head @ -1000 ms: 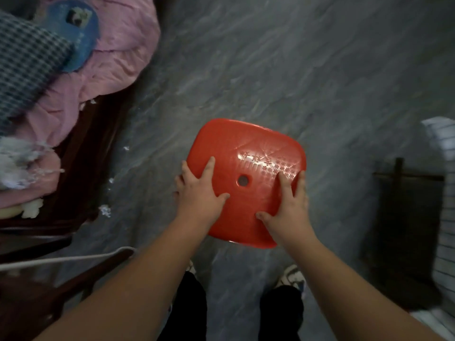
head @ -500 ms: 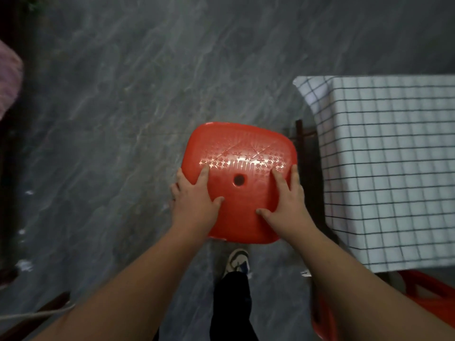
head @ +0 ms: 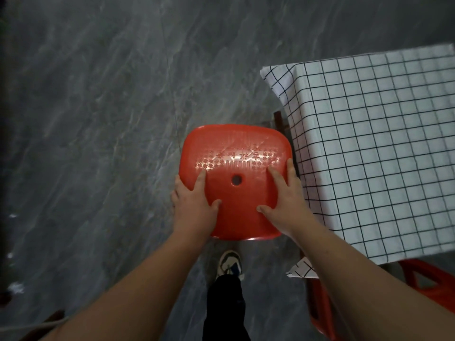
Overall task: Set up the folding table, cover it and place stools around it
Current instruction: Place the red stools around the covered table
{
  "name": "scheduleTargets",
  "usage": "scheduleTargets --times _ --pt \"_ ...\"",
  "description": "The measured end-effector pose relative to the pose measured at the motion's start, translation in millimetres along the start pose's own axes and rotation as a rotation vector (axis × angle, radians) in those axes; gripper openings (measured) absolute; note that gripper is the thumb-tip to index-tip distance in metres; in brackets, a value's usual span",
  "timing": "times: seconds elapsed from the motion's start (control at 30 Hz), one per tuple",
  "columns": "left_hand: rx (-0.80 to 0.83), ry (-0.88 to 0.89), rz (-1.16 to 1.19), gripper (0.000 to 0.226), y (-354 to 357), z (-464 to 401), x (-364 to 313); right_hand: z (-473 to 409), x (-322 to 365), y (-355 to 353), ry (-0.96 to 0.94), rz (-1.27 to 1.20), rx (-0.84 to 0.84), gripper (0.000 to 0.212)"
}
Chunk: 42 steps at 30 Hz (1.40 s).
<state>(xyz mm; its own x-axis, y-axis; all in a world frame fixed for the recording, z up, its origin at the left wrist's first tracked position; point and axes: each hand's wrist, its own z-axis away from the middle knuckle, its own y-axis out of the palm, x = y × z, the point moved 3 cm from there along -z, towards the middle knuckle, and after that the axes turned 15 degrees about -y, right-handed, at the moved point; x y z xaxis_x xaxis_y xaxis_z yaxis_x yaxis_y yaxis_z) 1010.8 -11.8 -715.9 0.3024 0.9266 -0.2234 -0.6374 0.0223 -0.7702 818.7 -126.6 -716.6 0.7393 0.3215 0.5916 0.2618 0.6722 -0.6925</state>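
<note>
Beside checked tablecloth edge, both hands' fingers clamp red stool seat sides; bare floor to left.

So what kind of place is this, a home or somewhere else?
Probably a room in a home: a grey marble-look floor, a small table under a checked cloth, and red plastic stools.

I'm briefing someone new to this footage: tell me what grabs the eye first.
The bright red stool at centre, gripped at its seat edges by the left hand and right hand above the grey marbled floor. Just right of it, the table's black-and-white checked cloth.
</note>
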Motion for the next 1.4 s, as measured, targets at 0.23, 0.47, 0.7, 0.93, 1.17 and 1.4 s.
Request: scheduleTargets --times 0.23,0.47,0.7,0.93,1.17,1.4 --pt "0.028 -0.027 -0.019 0.085 3 -3 -2 -10 2 1 0.025 0.047 0.050 0.105" --pt "0.223 -0.022 -0.110 0.082 -31 -6 -1 4 28 -12 0.075 0.172 0.119 0.094" --pt "0.200 0.108 -0.197 0.071 -121 13 -21 44 88 -48 0.006 0.168 0.063 0.079" --pt "0.210 0.326 -0.268 0.069 -125 -8 -55 40 104 -36 0.167 0.042 -0.068 0.081" --pt "0.337 0.570 -0.375 0.065 -110 -77 -116 11 119 -20 0.379 0.011 -0.176 0.081" --pt "0.468 0.833 -0.683 0.068 -116 -121 -159 -23 157 -16 0.660 -0.128 -0.429 0.072"
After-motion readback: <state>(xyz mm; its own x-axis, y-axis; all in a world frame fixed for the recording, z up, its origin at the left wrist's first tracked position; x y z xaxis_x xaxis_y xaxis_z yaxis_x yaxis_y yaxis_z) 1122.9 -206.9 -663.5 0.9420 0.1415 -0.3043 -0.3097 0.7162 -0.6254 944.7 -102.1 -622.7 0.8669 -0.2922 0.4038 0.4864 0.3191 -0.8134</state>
